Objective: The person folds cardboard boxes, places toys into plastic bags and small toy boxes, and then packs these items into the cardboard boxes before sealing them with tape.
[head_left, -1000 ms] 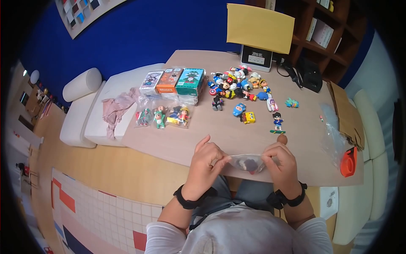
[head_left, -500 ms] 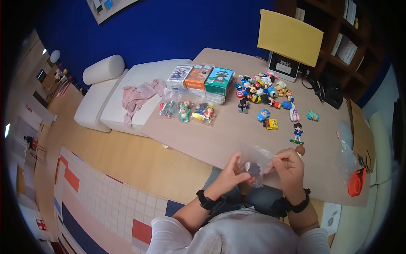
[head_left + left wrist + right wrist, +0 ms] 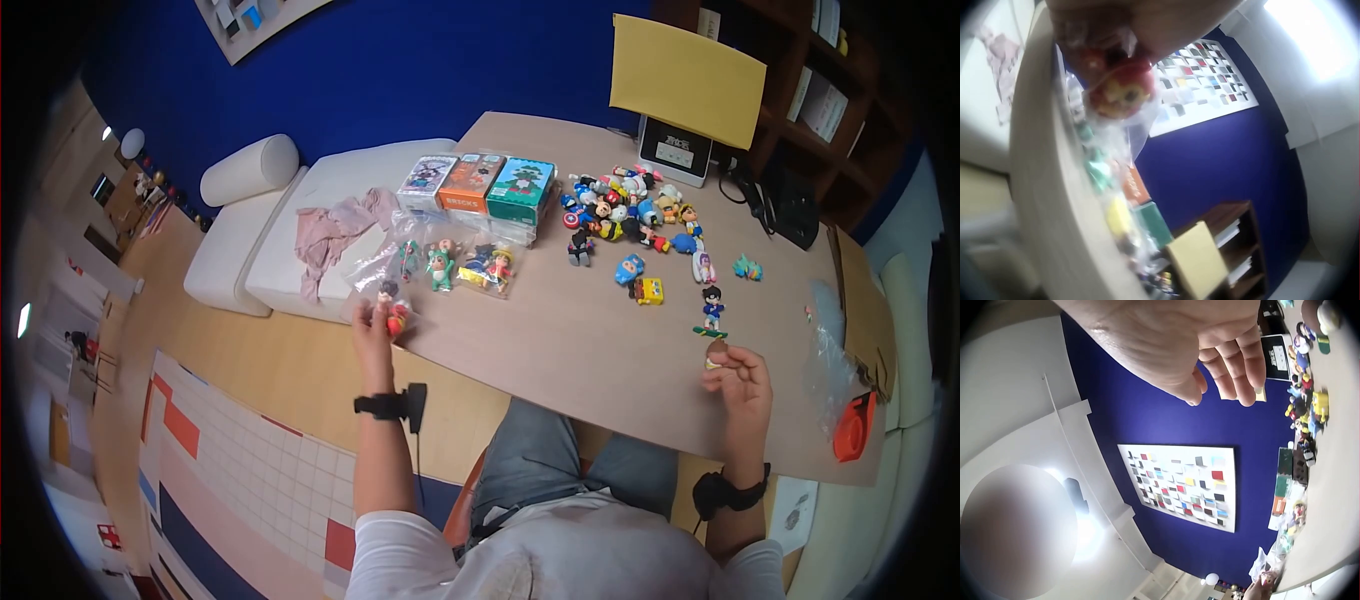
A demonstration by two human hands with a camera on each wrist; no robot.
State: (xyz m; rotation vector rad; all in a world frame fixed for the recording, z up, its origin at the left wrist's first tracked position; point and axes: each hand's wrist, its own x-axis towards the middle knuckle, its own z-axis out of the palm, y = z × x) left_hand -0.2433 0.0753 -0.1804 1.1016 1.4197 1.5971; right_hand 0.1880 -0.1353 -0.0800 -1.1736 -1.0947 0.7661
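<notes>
My left hand point(image 3: 374, 340) grips a clear plastic bag with a toy figure point(image 3: 397, 322) in it, red and yellow. It is over the table's left front edge, beside the row of bagged figures point(image 3: 440, 268). In the left wrist view, the red-and-yellow part point(image 3: 1121, 94) shows through the plastic below the fingers. Near the front edge on the right, my right hand point(image 3: 742, 380) has its fingers loosely extended beside a brown-topped figure point(image 3: 716, 350). The right wrist view shows these fingers point(image 3: 1229, 369) with nothing between them. Just beyond stands a dark-haired figure point(image 3: 711, 310) on a green board.
Boxed brick sets point(image 3: 475, 185) lie behind the bagged figures. A pile of loose figures point(image 3: 620, 208) covers the table's back middle, with a yellow square figure point(image 3: 650, 291) in front. On the right are a red tape dispenser point(image 3: 853, 428), clear plastic point(image 3: 828, 340) and brown paper point(image 3: 862, 310).
Both hands held the bagged figure together at the front edge. The right hand has let go and moved right to the brown-topped figure; the left hand has carried the bag left to the other bagged figures.
</notes>
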